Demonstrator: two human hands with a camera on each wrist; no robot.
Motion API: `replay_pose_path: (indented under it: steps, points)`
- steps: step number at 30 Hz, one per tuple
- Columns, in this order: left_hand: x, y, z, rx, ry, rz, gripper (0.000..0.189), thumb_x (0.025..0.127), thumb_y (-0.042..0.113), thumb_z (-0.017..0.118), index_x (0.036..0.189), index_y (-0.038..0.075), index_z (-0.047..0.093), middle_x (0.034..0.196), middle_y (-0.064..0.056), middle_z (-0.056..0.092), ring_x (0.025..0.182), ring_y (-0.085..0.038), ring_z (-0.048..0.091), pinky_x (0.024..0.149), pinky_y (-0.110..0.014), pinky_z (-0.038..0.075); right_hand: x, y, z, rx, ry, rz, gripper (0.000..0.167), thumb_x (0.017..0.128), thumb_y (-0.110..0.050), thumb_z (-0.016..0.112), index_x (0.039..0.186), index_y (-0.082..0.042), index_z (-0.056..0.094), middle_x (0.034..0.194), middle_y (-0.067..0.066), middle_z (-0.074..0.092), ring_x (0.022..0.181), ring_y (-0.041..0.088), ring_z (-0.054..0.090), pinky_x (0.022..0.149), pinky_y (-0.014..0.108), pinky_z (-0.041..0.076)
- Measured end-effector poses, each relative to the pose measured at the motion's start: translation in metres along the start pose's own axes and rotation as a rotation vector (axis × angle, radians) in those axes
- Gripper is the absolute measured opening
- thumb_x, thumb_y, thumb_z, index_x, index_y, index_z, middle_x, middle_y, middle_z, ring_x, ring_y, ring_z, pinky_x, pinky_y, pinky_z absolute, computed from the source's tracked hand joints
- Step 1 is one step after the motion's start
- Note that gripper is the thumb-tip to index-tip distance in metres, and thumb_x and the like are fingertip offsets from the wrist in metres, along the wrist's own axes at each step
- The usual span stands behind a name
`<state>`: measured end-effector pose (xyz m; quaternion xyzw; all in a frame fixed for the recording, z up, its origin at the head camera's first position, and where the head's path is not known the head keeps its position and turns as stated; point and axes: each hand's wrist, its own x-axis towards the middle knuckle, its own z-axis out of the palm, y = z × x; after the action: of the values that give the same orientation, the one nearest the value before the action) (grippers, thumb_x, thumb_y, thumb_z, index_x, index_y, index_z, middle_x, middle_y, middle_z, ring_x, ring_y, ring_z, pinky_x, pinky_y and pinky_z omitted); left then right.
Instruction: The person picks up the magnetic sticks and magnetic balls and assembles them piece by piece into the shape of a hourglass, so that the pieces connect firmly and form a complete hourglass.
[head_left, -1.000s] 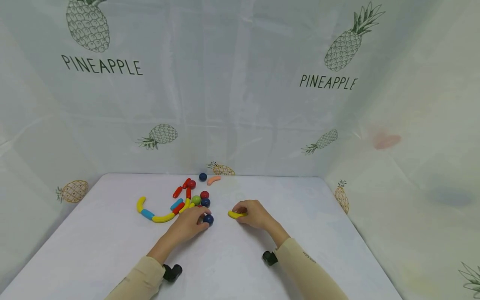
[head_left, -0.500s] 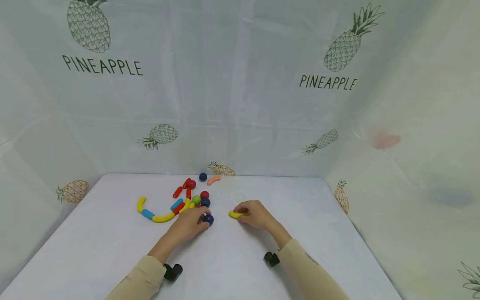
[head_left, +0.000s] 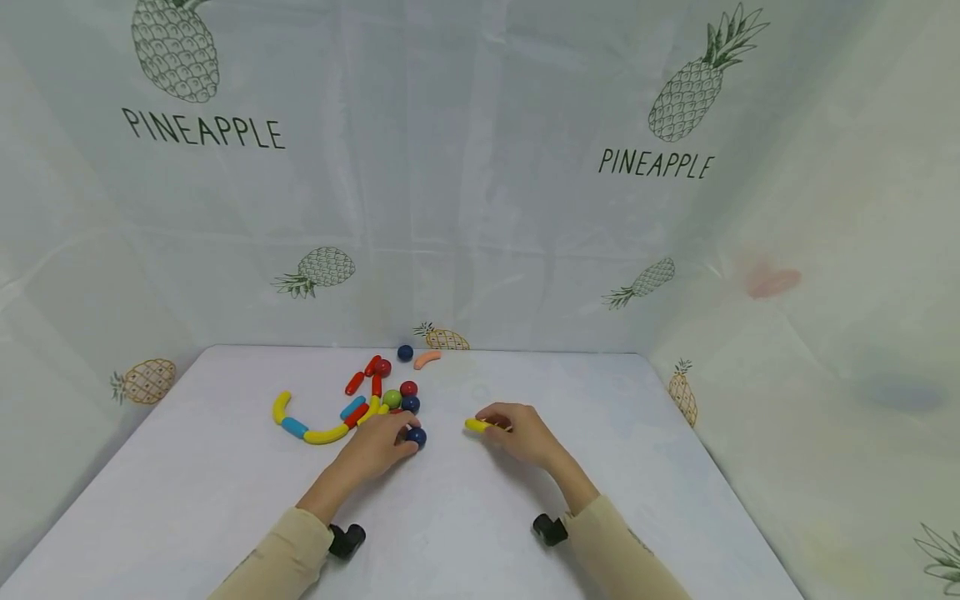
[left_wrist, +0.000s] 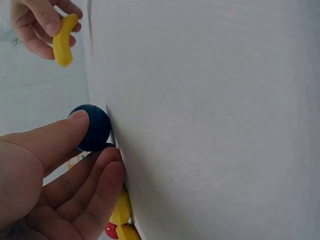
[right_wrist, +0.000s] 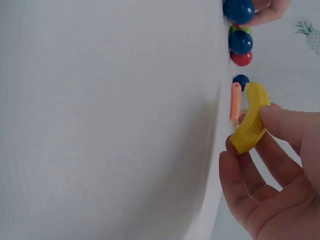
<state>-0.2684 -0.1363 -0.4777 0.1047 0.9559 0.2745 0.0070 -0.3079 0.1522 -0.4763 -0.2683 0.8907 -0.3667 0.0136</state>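
My left hand (head_left: 375,447) holds a dark blue ball (head_left: 416,437) on the white table. In the left wrist view the thumb presses the side of that blue ball (left_wrist: 96,127), with fingers curled beneath it. To the right, my right hand (head_left: 522,433) pinches a short curved yellow piece (head_left: 477,425) between thumb and fingers. The right wrist view shows grooves along this yellow piece (right_wrist: 251,119), and it looks raised off the table. Beside the left fingers lie another blue ball (head_left: 410,403), a green ball (head_left: 392,399) and a red ball (head_left: 408,388).
A curving row of yellow, blue and red pieces, including a yellow arc (head_left: 327,436) and a blue stick (head_left: 295,427), lies left of the left hand. Loose red sticks (head_left: 355,383), a blue ball (head_left: 405,352) and an orange curved piece (head_left: 427,359) are farther back, near the curtain (head_left: 480,208).
My right hand has moved slightly right with the yellow piece, which has turned a little and risen. The left hand and its blue ball have stayed in place.
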Motion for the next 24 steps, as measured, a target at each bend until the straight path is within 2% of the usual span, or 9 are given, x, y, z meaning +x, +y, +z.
replay_pose_path:
  steps: [7,11,18,24]
  points:
    - [0.003,0.000,0.003,0.040,-0.010,0.006,0.034,0.092,0.022,0.085,0.124,0.015,0.074,0.097,-0.001,0.070,0.092,-0.018,0.062,0.086,-0.041,0.063,-0.014,-0.004,0.000,0.066,0.020,0.054,0.025,0.105,-0.005,0.064,0.126,-0.011,0.074,0.119,0.009,0.076,0.092,0.021,0.073,0.075,0.029,0.060]
    - [0.004,0.002,0.004,0.046,-0.017,0.005,0.034,0.093,0.022,0.084,0.125,0.015,0.073,0.100,-0.002,0.072,0.094,-0.019,0.063,0.089,-0.043,0.063,-0.022,-0.005,-0.001,0.101,0.013,0.122,0.028,0.107,-0.006,0.060,0.129,-0.015,0.074,0.119,0.009,0.074,0.087,0.019,0.069,0.070,0.028,0.057]
    - [0.001,0.004,0.000,0.062,-0.022,-0.006,0.034,0.094,0.020,0.084,0.125,0.013,0.073,0.103,-0.003,0.072,0.096,-0.021,0.063,0.091,-0.045,0.063,-0.032,-0.007,0.000,0.177,-0.003,0.223,0.028,0.108,-0.012,0.060,0.130,-0.019,0.076,0.119,0.008,0.072,0.088,0.019,0.064,0.072,0.029,0.053]
    - [0.001,0.005,-0.002,0.078,-0.023,-0.002,0.033,0.093,0.020,0.084,0.124,0.013,0.073,0.100,-0.003,0.071,0.094,-0.020,0.063,0.090,-0.045,0.063,-0.036,-0.005,0.002,0.248,-0.002,0.266,0.029,0.109,-0.015,0.059,0.133,-0.019,0.074,0.118,0.009,0.070,0.089,0.018,0.062,0.076,0.030,0.053]
